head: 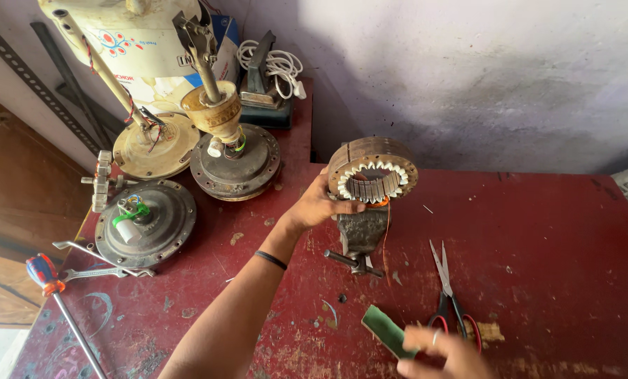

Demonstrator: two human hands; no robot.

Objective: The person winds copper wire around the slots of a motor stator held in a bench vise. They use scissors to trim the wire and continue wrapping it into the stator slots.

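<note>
While the left hand [317, 207] grips the ring-shaped stator [372, 177] clamped in the small vise [362, 235] at tabletop centre, right hand [446, 353] pinches a green strip [388, 331] at 5 o'clock; likely slot insulation step, next needs careful alignment.

Stator [372, 172] at left hand [314, 208]: rusty brown ring, pale slot liners, orange wire. Right hand [444, 354] grips a dark green strip [386, 331]; beside it scissors [451, 302] with red-black handles. Table [538, 238] under both hands: chipped dark red paint.
</note>
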